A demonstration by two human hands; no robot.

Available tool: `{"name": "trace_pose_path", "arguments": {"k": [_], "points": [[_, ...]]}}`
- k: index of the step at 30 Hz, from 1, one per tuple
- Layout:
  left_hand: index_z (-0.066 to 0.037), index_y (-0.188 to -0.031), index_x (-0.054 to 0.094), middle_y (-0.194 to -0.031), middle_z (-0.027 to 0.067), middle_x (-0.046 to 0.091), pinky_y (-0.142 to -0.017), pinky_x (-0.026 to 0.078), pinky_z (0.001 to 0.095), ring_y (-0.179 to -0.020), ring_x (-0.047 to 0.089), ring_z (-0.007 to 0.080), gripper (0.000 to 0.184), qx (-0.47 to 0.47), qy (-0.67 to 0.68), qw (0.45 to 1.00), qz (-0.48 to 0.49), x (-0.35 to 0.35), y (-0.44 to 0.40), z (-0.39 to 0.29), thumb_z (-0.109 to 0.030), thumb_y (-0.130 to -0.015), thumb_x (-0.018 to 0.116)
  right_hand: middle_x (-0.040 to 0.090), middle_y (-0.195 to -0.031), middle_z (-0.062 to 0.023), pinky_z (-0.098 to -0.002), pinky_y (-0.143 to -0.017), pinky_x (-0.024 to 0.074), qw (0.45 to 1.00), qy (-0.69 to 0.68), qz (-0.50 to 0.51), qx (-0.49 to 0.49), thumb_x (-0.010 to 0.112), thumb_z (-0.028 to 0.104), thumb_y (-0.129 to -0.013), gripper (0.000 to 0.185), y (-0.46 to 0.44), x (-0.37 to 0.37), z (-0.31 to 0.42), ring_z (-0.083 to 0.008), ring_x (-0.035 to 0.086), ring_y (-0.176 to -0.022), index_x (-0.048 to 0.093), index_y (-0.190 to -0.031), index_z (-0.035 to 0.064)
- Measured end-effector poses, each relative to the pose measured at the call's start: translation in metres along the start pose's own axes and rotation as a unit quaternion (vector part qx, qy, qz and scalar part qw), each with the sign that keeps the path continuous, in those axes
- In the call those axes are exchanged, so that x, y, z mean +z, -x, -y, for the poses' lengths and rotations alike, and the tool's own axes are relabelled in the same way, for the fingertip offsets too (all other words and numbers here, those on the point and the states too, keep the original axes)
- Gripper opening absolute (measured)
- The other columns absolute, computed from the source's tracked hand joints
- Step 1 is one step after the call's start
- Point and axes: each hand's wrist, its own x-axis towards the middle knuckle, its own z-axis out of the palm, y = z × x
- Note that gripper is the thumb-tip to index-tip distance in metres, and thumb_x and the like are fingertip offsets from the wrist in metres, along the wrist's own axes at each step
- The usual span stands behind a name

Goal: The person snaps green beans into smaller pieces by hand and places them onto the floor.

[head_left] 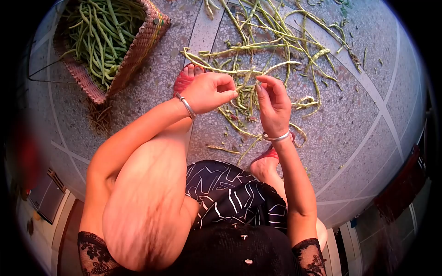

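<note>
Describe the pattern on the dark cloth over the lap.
The cloth has angular white lines on near-black; the head view, the only one, shows it.

Left hand (209, 94), fingers toward three o'clock, and right hand (275, 108), toward eleven, pinch near each other, apart.

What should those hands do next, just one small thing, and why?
I'd have the right hand move slightly toward the left hand and take the free end of the green piece. The left fingertips seem to pinch that piece, and the right fingertips are close by, raised above the scraps on the floor.
</note>
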Motion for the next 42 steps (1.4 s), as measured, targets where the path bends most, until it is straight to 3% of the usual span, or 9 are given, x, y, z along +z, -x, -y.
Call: {"name": "trace_pose_path", "arguments": {"k": [4,11,15,18,21,26,29,31,42], "points": [[-0.003,-0.074,0.058,-0.065,0.003,0.056,-0.059,0.043,0.0259,-0.061,0.052,0.0109,0.014,0.07,-0.167,0.982,-0.057,-0.003,0.002,-0.009,-0.015,-0.077,0.064,0.05,-0.076,-0.0088,-0.0269,-0.058,0.0422,0.984,0.127,0.023,-0.121,0.057,-0.004,-0.073,0.027,0.001,-0.001,0.013,-0.0206,0.052,-0.064,0.059,-0.098,0.0068],[-0.004,-0.069,0.056,-0.07,0.0109,0.057,-0.065,0.044,0.0379,-0.069,0.055,0.0276,0.012,0.21,-0.292,0.931,-0.066,-0.001,0.0,0.003,-0.014,-0.074,0.06,0.044,-0.072,-0.0051,-0.0335,-0.053,0.0387,0.859,0.418,0.055,-0.291,0.058,0.009,-0.067,0.021,0.003,0.013,0.01,-0.0208,0.048,-0.062,0.06,-0.088,0.0106],[-0.003,-0.072,0.058,-0.072,0.0118,0.058,-0.068,0.044,0.0389,-0.073,0.056,0.03,0.011,0.225,-0.28,0.933,-0.04,-0.002,0.002,0.007,-0.014,-0.074,0.06,0.043,-0.068,-0.005,-0.0338,-0.051,0.0377,0.868,0.396,0.109,-0.279,0.058,0.011,-0.067,0.011,0.003,0.011,0.01,-0.0202,0.047,-0.059,0.058,-0.078,0.0107],[-0.002,-0.076,0.061,-0.073,0.0112,0.059,-0.066,0.045,0.0364,-0.071,0.057,0.0284,0.011,0.179,-0.184,0.966,-0.021,-0.001,0.001,0.007,-0.013,-0.074,0.062,0.045,-0.066,-0.0064,-0.0331,-0.051,0.0397,0.929,0.285,0.116,-0.204,0.062,0.007,-0.068,0.01,0.005,0.006,0.01,-0.0215,0.049,-0.058,0.06,-0.077,0.0091],[-0.001,-0.082,0.062,-0.07,0.0024,0.055,-0.057,0.041,0.0235,-0.062,0.049,0.0101,0.009,0.117,-0.09,0.989,-0.014,-0.001,0.001,0.004,-0.009,-0.078,0.063,0.048,-0.065,-0.0085,-0.0303,-0.052,0.041,0.984,0.149,0.053,-0.085,0.065,0.005,-0.07,0.009,0.01,0.01,0.008,-0.0222,0.051,-0.058,0.064,-0.078,0.0075],[-0.001,-0.084,0.063,-0.069,-0.0022,0.053,-0.055,0.038,0.0197,-0.061,0.044,0.004,0.011,0.073,0.031,0.997,-0.025,0.002,-0.001,0.002,-0.011,-0.08,0.063,0.052,-0.066,-0.0023,-0.0255,-0.052,0.0391,0.998,-0.024,-0.003,0.064,0.063,0.008,-0.079,0.007,0.018,0.018,0.002,-0.0122,0.049,-0.059,0.066,-0.083,0.003],[-0.001,-0.085,0.063,-0.069,-0.0018,0.055,-0.056,0.039,0.0195,-0.062,0.045,0.0034,0.011,0.057,0.045,0.997,-0.036,0.004,-0.002,0.003,-0.01,-0.08,0.062,0.052,-0.068,0.0001,-0.0234,-0.05,0.0368,0.962,-0.211,-0.04,0.169,0.059,0.012,-0.084,0.013,0.013,0.017,-0.003,-0.0088,0.046,-0.058,0.063,-0.088,0.0005],[0.0,-0.085,0.063,-0.071,-0.0001,0.058,-0.059,0.041,0.0209,-0.065,0.049,0.0048,0.012,0.035,0.028,0.998,-0.047,0.003,-0.002,0.003,-0.011,-0.08,0.062,0.053,-0.07,0.0002,-0.0217,-0.049,0.0349,0.845,-0.446,-0.081,0.283,0.056,0.015,-0.087,0.017,-0.002,0.003,-0.004,-0.0075,0.044,-0.056,0.06,-0.092,-0.0003],[-0.001,-0.106,0.059,-0.092,0.0058,0.063,-0.07,0.045,0.0205,-0.077,0.055,0.0067,0.025,0.111,-0.108,0.976,-0.15,-0.001,-0.011,0.011,-0.009,-0.082,0.058,0.056,-0.077,-0.0028,-0.0224,-0.055,0.0391,0.812,-0.512,-0.031,0.278,0.05,0.021,-0.09,0.022,-0.011,-0.013,0.0,-0.0104,0.047,-0.061,0.055,-0.1,0.0021]]}}
